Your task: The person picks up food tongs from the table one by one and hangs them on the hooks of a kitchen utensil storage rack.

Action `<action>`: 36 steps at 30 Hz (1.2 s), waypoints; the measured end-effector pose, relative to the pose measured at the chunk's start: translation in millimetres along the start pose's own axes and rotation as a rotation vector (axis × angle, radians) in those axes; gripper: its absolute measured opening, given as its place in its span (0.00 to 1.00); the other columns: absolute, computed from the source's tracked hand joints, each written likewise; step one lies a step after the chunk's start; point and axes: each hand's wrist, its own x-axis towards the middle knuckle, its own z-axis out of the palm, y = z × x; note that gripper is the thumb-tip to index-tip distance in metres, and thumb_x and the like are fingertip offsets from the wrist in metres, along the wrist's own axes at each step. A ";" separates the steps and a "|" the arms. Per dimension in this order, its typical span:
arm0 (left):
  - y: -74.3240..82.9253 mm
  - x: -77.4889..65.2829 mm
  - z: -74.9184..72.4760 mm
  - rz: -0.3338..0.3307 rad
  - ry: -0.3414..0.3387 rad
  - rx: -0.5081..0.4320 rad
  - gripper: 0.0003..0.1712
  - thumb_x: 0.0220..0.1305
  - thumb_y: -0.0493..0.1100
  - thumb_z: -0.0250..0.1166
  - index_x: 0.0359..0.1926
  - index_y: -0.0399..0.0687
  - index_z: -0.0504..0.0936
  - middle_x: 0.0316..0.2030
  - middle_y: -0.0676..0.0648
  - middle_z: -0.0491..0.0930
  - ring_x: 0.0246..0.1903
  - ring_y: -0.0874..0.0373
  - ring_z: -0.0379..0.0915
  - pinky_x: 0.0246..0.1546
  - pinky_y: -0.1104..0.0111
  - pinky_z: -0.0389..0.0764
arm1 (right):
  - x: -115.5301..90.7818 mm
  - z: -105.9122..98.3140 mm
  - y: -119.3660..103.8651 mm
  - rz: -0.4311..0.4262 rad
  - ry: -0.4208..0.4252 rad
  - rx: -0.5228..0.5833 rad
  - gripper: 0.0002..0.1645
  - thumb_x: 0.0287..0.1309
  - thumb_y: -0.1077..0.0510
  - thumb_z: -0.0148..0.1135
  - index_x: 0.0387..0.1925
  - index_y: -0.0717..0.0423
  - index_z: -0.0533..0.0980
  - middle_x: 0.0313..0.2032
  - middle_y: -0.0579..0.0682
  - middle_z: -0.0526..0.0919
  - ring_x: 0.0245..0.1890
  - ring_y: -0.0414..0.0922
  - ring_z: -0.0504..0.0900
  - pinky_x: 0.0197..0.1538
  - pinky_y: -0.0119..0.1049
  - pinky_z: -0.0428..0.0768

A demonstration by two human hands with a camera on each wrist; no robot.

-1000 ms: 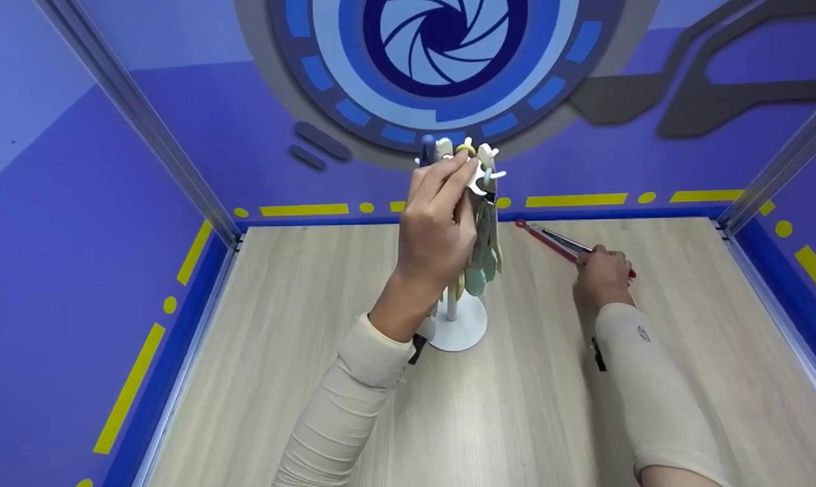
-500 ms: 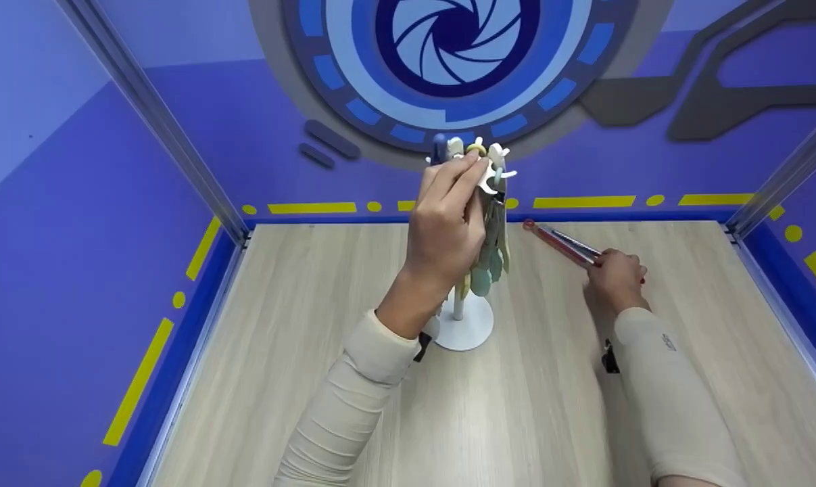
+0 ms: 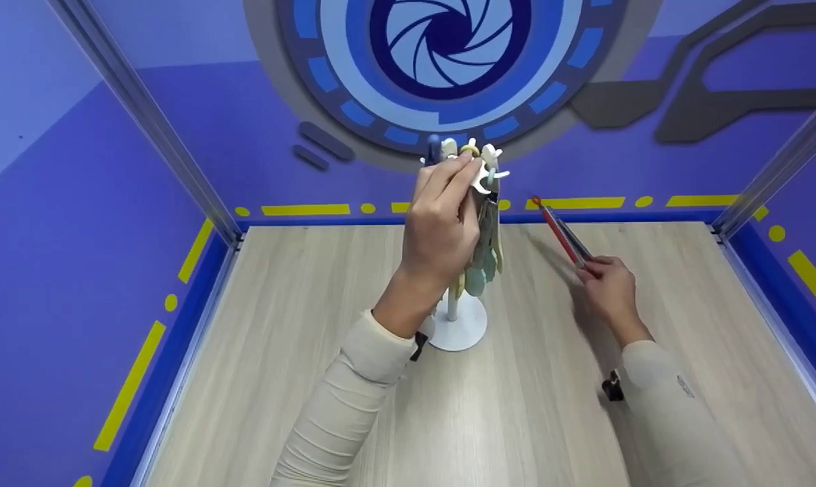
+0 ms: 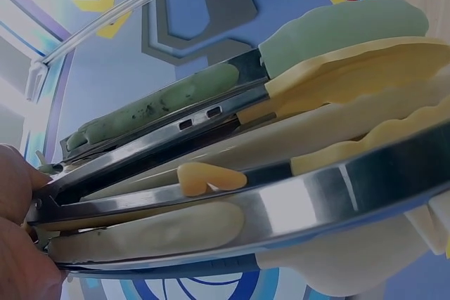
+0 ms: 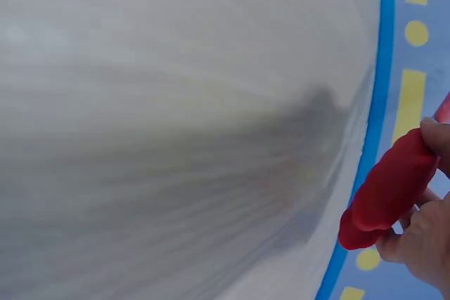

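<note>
Red-and-metal kitchen tongs [image 3: 564, 235] are in my right hand [image 3: 610, 291], whose thumb and fingers pinch them near the lower end. They tilt up off the tabletop, with the ring end pointing at the back wall. In the right wrist view their red scalloped tips [image 5: 394, 184] stick out past the fingers. My left hand [image 3: 440, 230] holds the top of a white utensil stand [image 3: 472, 329]. From its hooks hang several utensils, among them tongs with a green head [image 4: 344, 29] and a yellow head [image 4: 365, 68] in the left wrist view. The hand hides part of the stand.
The wood-grain table [image 3: 299, 352] ends at a blue printed back wall [image 3: 353, 182] with yellow marks. Metal posts [image 3: 144, 122] stand at the back corners. A shadow of the tongs and right arm falls on the table.
My right hand has lifted the red tongs off the table and turned them, so the ring end now points more upward. The left hand keeps its place on the stand.
</note>
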 end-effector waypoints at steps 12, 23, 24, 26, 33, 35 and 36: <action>1.3 1.0 -1.4 -0.007 -0.009 -0.004 0.16 0.74 0.30 0.63 0.57 0.39 0.89 0.57 0.43 0.89 0.55 0.51 0.81 0.66 0.75 0.80 | -44.3 9.0 -40.4 -0.164 0.193 0.203 0.16 0.66 0.63 0.72 0.51 0.70 0.87 0.59 0.61 0.80 0.54 0.44 0.77 0.50 0.09 0.70; -1.5 2.4 -3.0 -0.012 -0.022 0.022 0.17 0.73 0.30 0.64 0.59 0.40 0.89 0.59 0.44 0.88 0.58 0.51 0.81 0.69 0.74 0.77 | -77.6 11.8 -76.0 -0.425 0.350 0.352 0.10 0.53 0.75 0.75 0.39 0.69 0.88 0.53 0.68 0.82 0.54 0.36 0.78 0.57 0.13 0.74; -1.9 2.2 -3.0 -0.013 -0.023 0.024 0.17 0.73 0.30 0.64 0.59 0.40 0.89 0.59 0.44 0.88 0.58 0.51 0.81 0.69 0.75 0.78 | -80.1 12.1 -79.6 -0.437 0.357 0.355 0.10 0.52 0.76 0.75 0.39 0.70 0.87 0.53 0.69 0.82 0.54 0.37 0.78 0.56 0.13 0.74; -2.2 2.0 -3.0 -0.013 -0.024 0.026 0.17 0.73 0.30 0.64 0.59 0.40 0.89 0.60 0.44 0.88 0.59 0.51 0.81 0.69 0.75 0.77 | -85.5 12.4 -87.4 -0.466 0.370 0.368 0.09 0.51 0.78 0.74 0.37 0.73 0.86 0.51 0.73 0.81 0.53 0.40 0.79 0.57 0.14 0.74; -2.7 1.4 -2.9 -0.009 -0.023 0.033 0.17 0.73 0.30 0.63 0.59 0.40 0.89 0.59 0.45 0.88 0.58 0.51 0.81 0.68 0.75 0.78 | -101.4 15.9 -100.3 -0.593 0.436 0.409 0.09 0.46 0.80 0.72 0.33 0.74 0.83 0.48 0.76 0.80 0.53 0.43 0.80 0.58 0.17 0.77; -2.1 1.5 -1.8 -0.005 -0.017 0.033 0.17 0.74 0.30 0.63 0.59 0.40 0.89 0.59 0.45 0.88 0.58 0.51 0.81 0.68 0.74 0.78 | -102.7 17.3 -97.1 -0.622 0.453 0.421 0.10 0.43 0.80 0.72 0.32 0.72 0.84 0.48 0.76 0.81 0.53 0.42 0.80 0.57 0.18 0.78; -1.8 1.6 -1.2 -0.003 -0.014 0.034 0.17 0.74 0.30 0.63 0.59 0.40 0.89 0.59 0.45 0.88 0.58 0.52 0.81 0.68 0.74 0.78 | -103.1 17.7 -95.7 -0.635 0.462 0.428 0.11 0.42 0.80 0.72 0.31 0.72 0.84 0.48 0.75 0.81 0.54 0.42 0.80 0.57 0.18 0.79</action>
